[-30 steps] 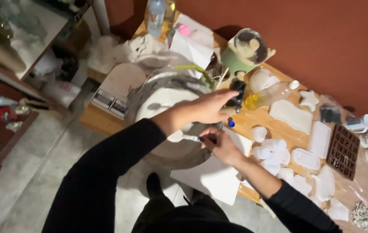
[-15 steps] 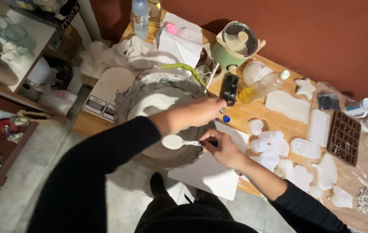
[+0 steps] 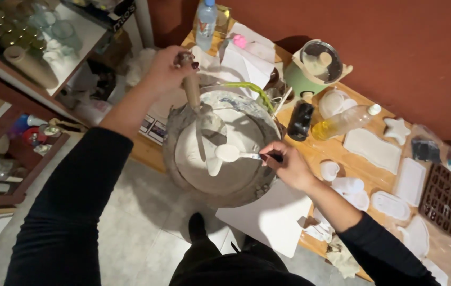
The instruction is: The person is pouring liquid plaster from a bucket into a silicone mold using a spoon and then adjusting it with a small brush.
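A large grey mixing bowl (image 3: pixel 178 159) holding white plaster-like mix stands at the near edge of a wooden table (image 3: pixel 352 124). My left hand (image 3: pixel 167 69) grips the wooden handle of a trowel (image 3: pixel 196 103) whose blade dips into the mix at the bowl's far side. My right hand (image 3: pixel 289 164) holds a small spoon (image 3: pixel 233 153) heaped with white powder over the middle of the bowl. Both arms wear black sleeves.
White cast shapes and moulds (image 3: pixel 373 145) cover the table's right half, with a brown letter mould (image 3: pixel 442 198), a yellow liquid bottle (image 3: pixel 342 122), a dark bottle (image 3: pixel 300 121), a green pot (image 3: pixel 315 66) and a water bottle (image 3: pixel 206 24). Shelves of jars (image 3: pixel 29 42) stand left. A white sheet (image 3: pixel 268 217) overhangs the edge.
My left hand left the bowl's right rim and took the trowel handle at the bowl's far left. The spoon stays over the bowl. The camera moved closer.
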